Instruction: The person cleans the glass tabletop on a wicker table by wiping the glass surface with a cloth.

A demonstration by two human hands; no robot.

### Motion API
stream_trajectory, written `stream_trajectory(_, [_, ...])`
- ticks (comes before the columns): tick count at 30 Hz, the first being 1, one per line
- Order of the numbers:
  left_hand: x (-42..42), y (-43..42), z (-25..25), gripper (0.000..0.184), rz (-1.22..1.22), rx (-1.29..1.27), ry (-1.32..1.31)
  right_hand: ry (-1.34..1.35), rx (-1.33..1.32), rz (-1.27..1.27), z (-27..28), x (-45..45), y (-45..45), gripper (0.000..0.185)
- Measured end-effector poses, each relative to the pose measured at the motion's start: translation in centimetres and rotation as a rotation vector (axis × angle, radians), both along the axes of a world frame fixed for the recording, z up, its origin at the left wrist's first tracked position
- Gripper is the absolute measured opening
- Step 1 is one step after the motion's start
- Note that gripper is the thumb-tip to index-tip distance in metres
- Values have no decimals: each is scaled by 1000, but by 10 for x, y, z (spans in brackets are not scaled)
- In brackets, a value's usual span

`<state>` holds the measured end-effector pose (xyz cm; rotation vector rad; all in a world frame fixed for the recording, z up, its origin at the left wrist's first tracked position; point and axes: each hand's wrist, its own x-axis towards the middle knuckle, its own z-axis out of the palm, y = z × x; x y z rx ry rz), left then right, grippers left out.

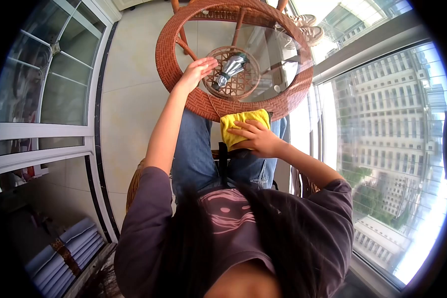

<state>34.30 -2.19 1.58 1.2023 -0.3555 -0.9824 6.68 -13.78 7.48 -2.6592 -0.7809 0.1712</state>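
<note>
We see 2 bare hands at a round wicker table (pixel 295 97) with a clear glass top (pixel 270 42). The yellow cloth (pixel 228 121), folded into a thick pad, lies against the table's near rim, partly over the braided edge and partly above our lap. Our right hand (pixel 259 139) rests on this cloth with its fingers apart; its thumb is hidden, so we cannot tell whether it grips the fabric or only presses on it. Our left hand (pixel 196 74) holds nothing that we can see, its palm flat and fingers stretched out over the table's left side, though we cannot tell whether they touch the glass. Just beside those fingertips is 1 shiny silver object (pixel 233 67) with dark ends, lying at a slant over a round woven shelf (pixel 257 82); we cannot tell if it sits above or below the glass. Blue jeans (pixel 193 144) cover our legs, and 2 sneakers (pixel 308 30) show beyond the table's far right edge.
</note>
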Motion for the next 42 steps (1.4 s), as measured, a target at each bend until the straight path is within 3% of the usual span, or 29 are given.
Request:
stream_trajectory(9, [5,0,-2,33,3,-58,131,-31,-100,-117,-3,-4,-13,66])
stream_trajectory(11, [3,0,-1,38,-10,-51,70,-47,-39,-261,-1,17,-2,66])
stream_trajectory(13, [1,0,5,50,4,-46,166,-106,-50,-331,-7,48,1,62])
stream_trajectory(17, [6,-1,-6,60,27,-80,223,-391,-2,-603,-25,126,-13,52])
stream_trajectory(19, [3,-4,-3,70,106,21,209,-483,10,-741,-40,167,-27,49])
stream_trajectory(23, [0,-4,1,68,51,42,112,-544,16,-686,-51,216,-41,44])
stream_trajectory(24, [-4,-3,5,53,82,51,107,-533,16,-685,-52,223,-48,42])
stream_trajectory(28, [-6,-3,3,35,92,103,-18,-477,-69,-872,-51,236,-92,43])
stream_trajectory(32, [-1,-2,-4,36,61,77,-19,-556,-116,-1120,-57,212,-152,46])
stream_trajectory(37, [-2,-1,-2,36,52,55,-1,-542,-308,-1401,-63,118,-212,48])
stream_trajectory(42, [-4,0,5,36,45,35,23,-401,-334,-1373,-59,4,-197,51])
